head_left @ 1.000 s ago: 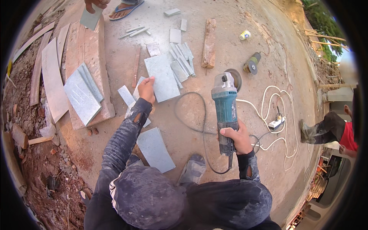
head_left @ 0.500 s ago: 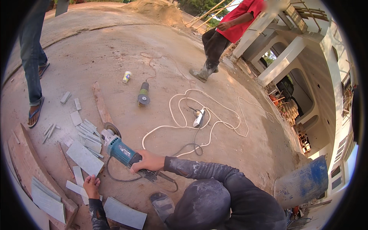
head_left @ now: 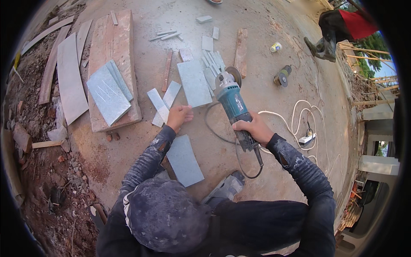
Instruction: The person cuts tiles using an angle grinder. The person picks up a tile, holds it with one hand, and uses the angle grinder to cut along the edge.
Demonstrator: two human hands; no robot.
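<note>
My right hand (head_left: 252, 128) grips the rear body of a teal angle grinder (head_left: 233, 100), whose disc (head_left: 234, 75) sits at its upper end beside narrow stone offcuts (head_left: 207, 59). My left hand (head_left: 181, 116), fingers loosely bent and apart, is just below a pale grey-green stone tile (head_left: 195, 83) and beside two crossed strips (head_left: 159, 103). Another tile (head_left: 185, 161) lies beside my feet. Scratch-marked tiles (head_left: 107, 98) rest on a pinkish slab (head_left: 102, 38) at left.
A second grinder (head_left: 282, 76), white cable coils, a power strip (head_left: 307, 139), a small container (head_left: 276, 46) and wooden pieces (head_left: 240, 51) lie around. Rubble (head_left: 38, 180) borders the left. A person in red and boots (head_left: 325, 47) stands upper right; another person's foot (head_left: 214, 1) shows at top.
My view has swung back down after tilting up. My left hand has shifted down from the tile's surface to its lower edge. The tile-holding hand seen at top earlier is out of view.
</note>
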